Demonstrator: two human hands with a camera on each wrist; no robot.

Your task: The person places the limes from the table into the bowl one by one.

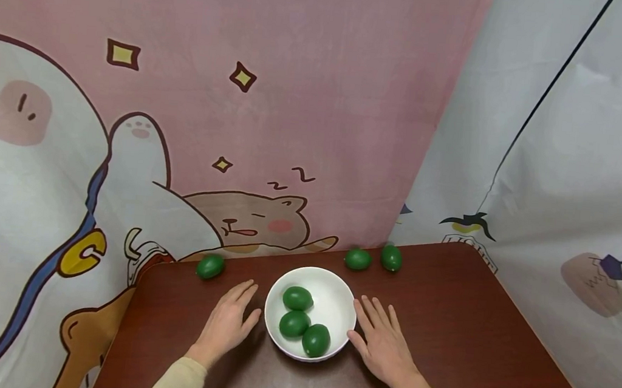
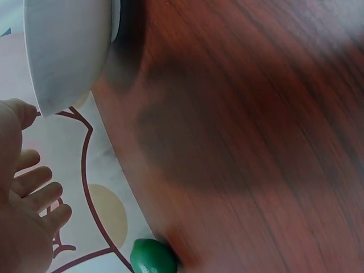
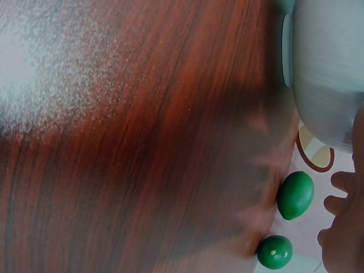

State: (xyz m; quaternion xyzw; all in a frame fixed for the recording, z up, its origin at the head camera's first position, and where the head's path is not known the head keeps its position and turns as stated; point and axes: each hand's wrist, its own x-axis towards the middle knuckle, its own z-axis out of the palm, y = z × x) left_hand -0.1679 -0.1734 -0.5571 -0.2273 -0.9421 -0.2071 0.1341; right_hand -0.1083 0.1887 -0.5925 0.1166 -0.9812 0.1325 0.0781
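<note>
A white bowl point(image 1: 336, 293) stands on the dark red table, with three green limes point(image 1: 297, 298) inside it. My left hand point(image 1: 226, 321) is just left of the bowl, fingers extended and apart from its rim in the head view. On the other side my right hand point(image 1: 384, 346) has its fingers spread, the thumb and index fingertip right at the rim. Neither hand holds anything. In the left wrist view the bowl's side point(image 2: 68, 57) rises above the left fingers. The right wrist view has the bowl's outer wall point(image 3: 330, 68) beside the right hand point(image 3: 344, 227).
One lime point(image 1: 209, 266) lies on the table point(image 1: 470, 328) at the back left. Two more, a lime point(image 1: 357, 259) and another lime point(image 1: 391, 257), sit near the back edge, right of the bowl. A printed cloth point(image 1: 321, 128) hangs directly behind the table.
</note>
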